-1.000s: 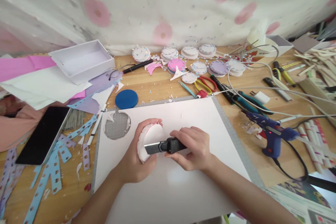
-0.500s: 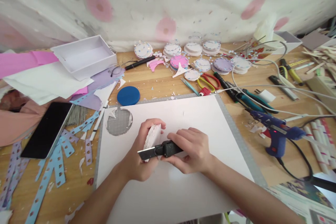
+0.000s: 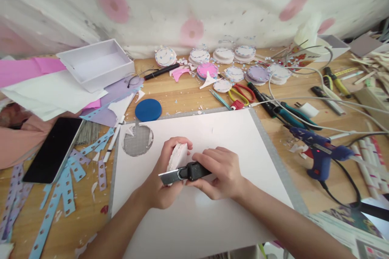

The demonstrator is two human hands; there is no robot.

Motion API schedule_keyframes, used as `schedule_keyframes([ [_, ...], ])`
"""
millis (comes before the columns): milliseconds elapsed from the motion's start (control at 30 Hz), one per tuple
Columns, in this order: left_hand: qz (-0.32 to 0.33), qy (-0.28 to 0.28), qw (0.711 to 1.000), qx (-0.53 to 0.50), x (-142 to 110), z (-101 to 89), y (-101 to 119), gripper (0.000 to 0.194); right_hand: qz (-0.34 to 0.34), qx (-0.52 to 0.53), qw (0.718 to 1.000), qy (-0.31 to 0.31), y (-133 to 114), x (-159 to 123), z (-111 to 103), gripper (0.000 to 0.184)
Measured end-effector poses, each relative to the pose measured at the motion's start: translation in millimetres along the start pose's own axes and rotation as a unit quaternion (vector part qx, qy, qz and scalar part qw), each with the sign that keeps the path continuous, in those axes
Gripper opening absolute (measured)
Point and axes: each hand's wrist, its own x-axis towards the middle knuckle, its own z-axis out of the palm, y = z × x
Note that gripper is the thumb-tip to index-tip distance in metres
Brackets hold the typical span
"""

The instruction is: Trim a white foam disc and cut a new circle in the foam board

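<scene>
My left hand (image 3: 162, 180) is closed around a thick white paper disc (image 3: 178, 156) with a rough, layered edge, tipped up on its side. In my right hand (image 3: 219, 172), fingers wrap the black handle of a utility knife (image 3: 194, 170). Its broad metal blade points left and passes in front of the disc's lower part; I cannot tell whether it touches. Both hands are over a white sheet (image 3: 200, 226) on a grey cutting mat (image 3: 267, 145). A round hole (image 3: 137, 141) is cut in the sheet's upper left, showing the mat.
Several decorated paper discs (image 3: 223, 56) line the back. A blue disc (image 3: 148, 110) lies behind the sheet. To the left are a white box (image 3: 97, 62), a phone (image 3: 53, 149) and punched strips (image 3: 57, 198); to the right, a glue gun (image 3: 320, 149), pliers (image 3: 293, 115) and cables.
Almost nothing differs. The knife and my right hand have shifted very slightly, while the disc stays in my left hand.
</scene>
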Motion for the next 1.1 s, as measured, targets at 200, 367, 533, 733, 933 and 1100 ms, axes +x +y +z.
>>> schedule_keyframes([
  [200,-0.035,0.002,0.999,-0.013,-0.7,1.9,1.4,0.061,-0.007,0.005,1.0,-0.002,-0.1,0.8,-0.7,0.048],
  [367,-0.054,0.01,0.998,-0.026,-1.0,3.1,0.7,0.062,-0.015,-0.014,1.0,-0.003,-1.8,1.1,-0.1,0.051],
  [533,-0.042,-0.005,0.998,-0.053,-0.8,2.1,0.9,0.055,-0.015,-0.013,1.0,0.003,-2.2,1.1,-0.6,0.051],
  [733,-0.046,-0.016,0.997,-0.057,-1.8,1.3,3.2,0.059,0.002,-0.002,1.0,0.0,-0.6,1.0,-1.5,0.051],
  [933,-0.042,-0.007,0.998,-0.054,-1.6,1.3,2.3,0.058,0.002,-0.009,1.0,-0.003,-2.6,1.5,-0.3,0.051],
  [1100,-0.045,-0.004,0.998,-0.045,-0.9,0.6,1.8,0.058,0.023,-0.004,1.0,-0.008,-5.6,0.8,1.4,0.052],
])
